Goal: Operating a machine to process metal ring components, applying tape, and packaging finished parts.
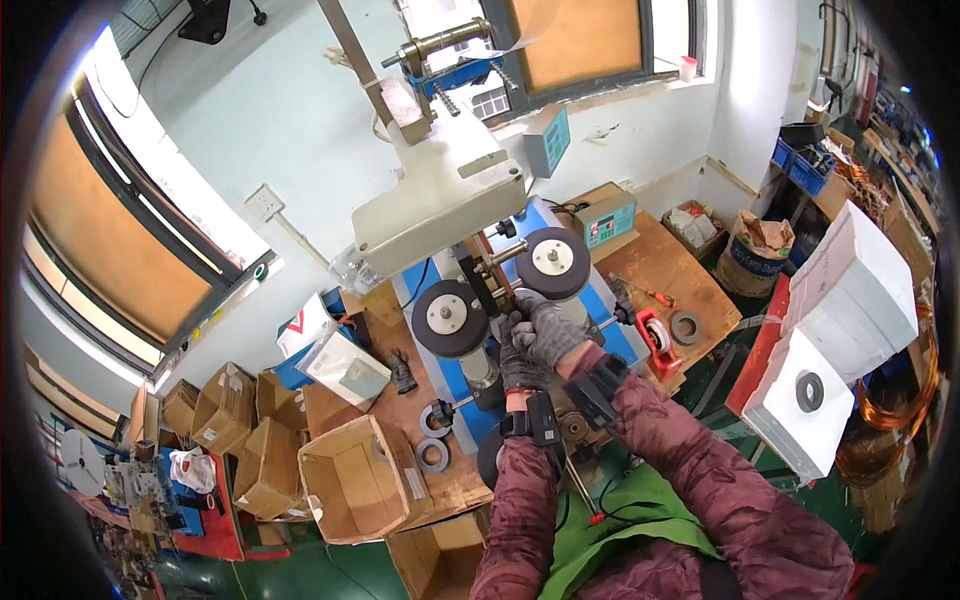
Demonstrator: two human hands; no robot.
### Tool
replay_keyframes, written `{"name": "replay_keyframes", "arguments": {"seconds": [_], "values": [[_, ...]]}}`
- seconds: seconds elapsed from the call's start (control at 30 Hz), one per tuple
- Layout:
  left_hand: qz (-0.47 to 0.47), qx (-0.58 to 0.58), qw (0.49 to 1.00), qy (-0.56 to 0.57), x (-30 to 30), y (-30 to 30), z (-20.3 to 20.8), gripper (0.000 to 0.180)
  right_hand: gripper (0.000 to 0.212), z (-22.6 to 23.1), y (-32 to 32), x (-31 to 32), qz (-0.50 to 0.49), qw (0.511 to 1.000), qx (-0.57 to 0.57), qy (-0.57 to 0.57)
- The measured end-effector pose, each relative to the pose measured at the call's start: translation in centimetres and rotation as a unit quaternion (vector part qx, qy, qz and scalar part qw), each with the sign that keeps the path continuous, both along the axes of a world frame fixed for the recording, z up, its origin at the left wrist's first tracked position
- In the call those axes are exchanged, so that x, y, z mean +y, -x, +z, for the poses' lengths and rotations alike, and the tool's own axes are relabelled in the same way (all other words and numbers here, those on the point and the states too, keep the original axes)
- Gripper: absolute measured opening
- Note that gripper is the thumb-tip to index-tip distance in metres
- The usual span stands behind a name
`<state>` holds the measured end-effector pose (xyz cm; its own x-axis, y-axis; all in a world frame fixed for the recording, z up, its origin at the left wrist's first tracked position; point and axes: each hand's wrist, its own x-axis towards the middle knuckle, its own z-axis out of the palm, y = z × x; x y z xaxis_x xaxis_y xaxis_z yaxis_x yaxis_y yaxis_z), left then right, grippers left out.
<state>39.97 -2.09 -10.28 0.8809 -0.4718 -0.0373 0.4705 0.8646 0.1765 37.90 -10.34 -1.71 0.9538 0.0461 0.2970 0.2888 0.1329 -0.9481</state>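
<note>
Gloved left hand [522, 366] and right hand [548, 331] meet; the left black wheel [447, 318] lies leftward, the right black wheel [553, 262] just beyond the right hand. Whether fingers grip anything, I cannot tell.

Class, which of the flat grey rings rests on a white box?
The far-right ring, on the white box. The ring by the red tape dispenser and the two beside the open cardboard box lie on the wooden tabletop.

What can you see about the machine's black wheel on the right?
The black wheel is thick and round, with a dull, rubbery-looking rim, a pale disc inside and a metal hub in the middle. Its flat face points up, above the blue panel. The gloved right hand is close by; I can't tell if they touch.
</note>
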Motion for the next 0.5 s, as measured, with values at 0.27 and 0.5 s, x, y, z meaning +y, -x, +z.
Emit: {"name": "replay_keyframes", "arguments": {"seconds": [0.27,0.5], "values": [[-0.027,-0.012,0.999,0.017,-0.2,1.0,1.8,0.022,0.019,2.6,1.7,-0.4,0.015,0.810,0.350,-0.469],[0.062,0.093,0.985,-0.132,-2.8,3.2,4.8,0.029,0.021,0.5,-1.1,-4.6,-0.154,0.954,0.176,-0.189]]}}
